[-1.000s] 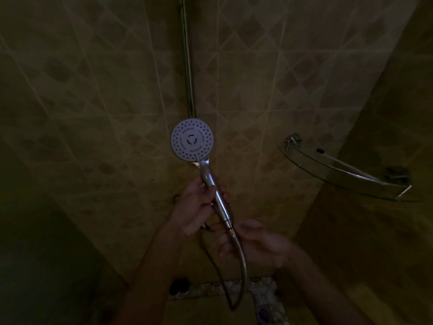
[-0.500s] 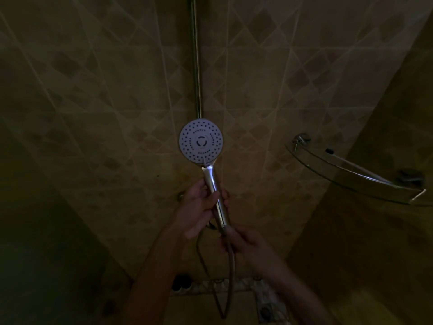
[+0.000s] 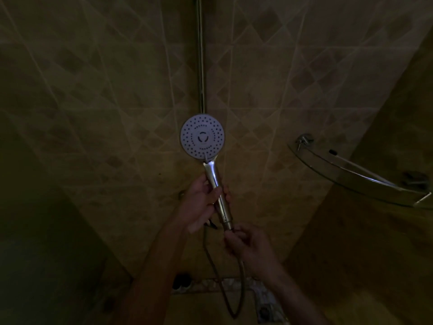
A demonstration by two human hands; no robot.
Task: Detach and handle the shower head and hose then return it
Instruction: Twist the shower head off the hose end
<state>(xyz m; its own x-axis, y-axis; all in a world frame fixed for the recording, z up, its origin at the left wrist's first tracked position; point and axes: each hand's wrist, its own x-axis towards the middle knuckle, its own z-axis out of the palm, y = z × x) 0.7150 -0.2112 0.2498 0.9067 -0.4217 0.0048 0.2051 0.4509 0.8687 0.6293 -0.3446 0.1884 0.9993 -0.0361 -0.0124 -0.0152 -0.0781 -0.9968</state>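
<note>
The shower head (image 3: pixel 202 136) is a round pale disc with many nozzle holes, facing me, on a shiny chrome handle. My left hand (image 3: pixel 199 205) is closed around the middle of that handle, holding it upright in front of the tiled wall. My right hand (image 3: pixel 246 243) pinches the hose connector just below the handle's bottom end. The metal hose (image 3: pixel 241 289) hangs from there in a loop toward the floor. Behind the head, a vertical chrome rail (image 3: pixel 200 55) runs up the wall.
A curved glass corner shelf (image 3: pixel 351 178) with chrome brackets juts out at the right, at handle height. Tiled walls close in on the left and right. Low down, a patterned floor edge (image 3: pixel 222 283) and a dark small object (image 3: pixel 181 281) show dimly.
The shower head has shifted right and turned more upright. My right hand went from cupping under the handle to pinching the hose connector at its base. The left hand kept its grip.
</note>
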